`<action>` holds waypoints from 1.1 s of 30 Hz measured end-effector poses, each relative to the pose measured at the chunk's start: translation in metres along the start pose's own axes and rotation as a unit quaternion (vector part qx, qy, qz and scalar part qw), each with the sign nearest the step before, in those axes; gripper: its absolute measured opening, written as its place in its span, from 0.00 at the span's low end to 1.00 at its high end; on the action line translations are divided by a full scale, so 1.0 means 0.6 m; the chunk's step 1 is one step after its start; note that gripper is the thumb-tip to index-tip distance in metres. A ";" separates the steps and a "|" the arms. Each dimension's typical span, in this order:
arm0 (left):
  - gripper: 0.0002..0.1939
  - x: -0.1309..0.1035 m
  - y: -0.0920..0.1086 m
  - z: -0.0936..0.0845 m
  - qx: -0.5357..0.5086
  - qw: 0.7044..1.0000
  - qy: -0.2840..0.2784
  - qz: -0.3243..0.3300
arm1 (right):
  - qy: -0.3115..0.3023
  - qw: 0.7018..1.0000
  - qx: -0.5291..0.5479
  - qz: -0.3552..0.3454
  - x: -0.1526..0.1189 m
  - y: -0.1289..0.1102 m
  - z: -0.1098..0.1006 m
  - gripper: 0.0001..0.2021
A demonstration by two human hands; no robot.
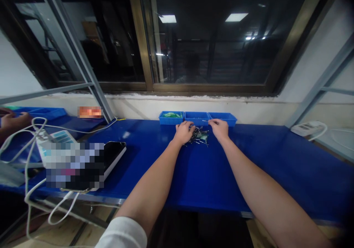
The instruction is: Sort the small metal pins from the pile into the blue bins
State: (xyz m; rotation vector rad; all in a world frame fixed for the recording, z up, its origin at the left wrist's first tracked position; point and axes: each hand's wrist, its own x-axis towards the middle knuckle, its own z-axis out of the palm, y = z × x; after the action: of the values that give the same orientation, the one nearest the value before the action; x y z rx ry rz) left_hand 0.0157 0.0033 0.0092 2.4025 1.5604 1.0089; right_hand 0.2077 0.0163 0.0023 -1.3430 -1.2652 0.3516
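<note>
A loose pile of thin, dark metal pieces, like long screws or pins, lies on the blue table. My left hand rests at the pile's left edge, its fingers bent and slightly apart over the pieces. To the right of the pile, my right hand pinches a thin, light-coloured sliver between thumb and forefinger; its exact kind is too small to tell. Right behind both hands stand joined blue bins: the left bin has green material in it, beside a middle bin and a right bin.
To the left, a dark phone-like device sits on a white box with white cables. A grey metal post divides the tables. Another person's hand shows at far left. A white power strip lies at right, below the window.
</note>
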 end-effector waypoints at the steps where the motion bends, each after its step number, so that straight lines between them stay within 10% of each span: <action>1: 0.14 0.000 0.000 -0.001 0.004 1.000 -0.001 -0.002 | 0.025 1.000 -0.006 0.001 0.006 0.006 -0.003 0.13; 10: 0.15 0.001 -0.006 0.004 0.038 0.999 -0.016 -0.019 | -0.042 0.987 -0.143 -0.058 0.002 0.012 -0.014 0.17; 17: 0.16 0.004 -0.015 0.006 0.074 0.996 -0.023 -0.035 | -0.231 0.931 -0.242 -0.147 -0.026 0.007 0.020 0.14; 33: 0.18 0.003 -0.019 0.011 0.087 0.993 -0.084 -0.015 | -0.222 0.948 -0.187 -0.131 -0.032 0.002 0.023 0.08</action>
State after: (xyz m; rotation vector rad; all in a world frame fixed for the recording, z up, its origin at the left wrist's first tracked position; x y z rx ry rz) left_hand 0.0110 0.0118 -0.0002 2.4930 1.6809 0.6701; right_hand 0.1898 0.0084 -0.0115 -1.4312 -1.9423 0.2408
